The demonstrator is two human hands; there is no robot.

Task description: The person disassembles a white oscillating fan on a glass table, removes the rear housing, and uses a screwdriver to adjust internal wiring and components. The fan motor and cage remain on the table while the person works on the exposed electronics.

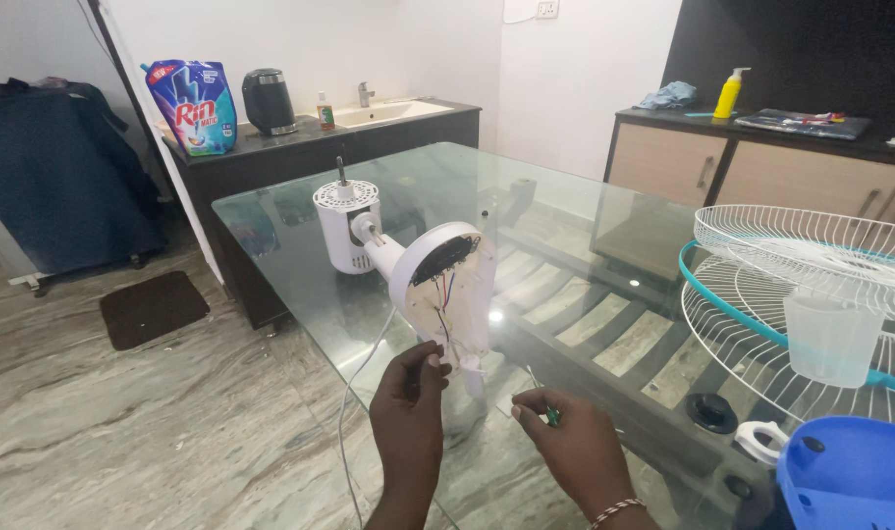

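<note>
A white fan motor housing (346, 224) with a short neck and an opened round base (445, 285) lies on the glass table (565, 226). Thin wires hang out of the open base. My left hand (408, 397) pinches the lower edge of that base near the wires. A white power cord (354, 412) drops from it past the table edge. My right hand (572, 442) rests on the glass just right of it, fingers closed on a small green-handled screwdriver (543, 402).
White wire fan guards with a teal rim (811, 265) lie at the table's right, a translucent plastic cup (832, 339) on them. A blue fan blade (850, 471), black cap (710, 412) and white ring (757, 440) lie nearby. Counters with a kettle stand behind.
</note>
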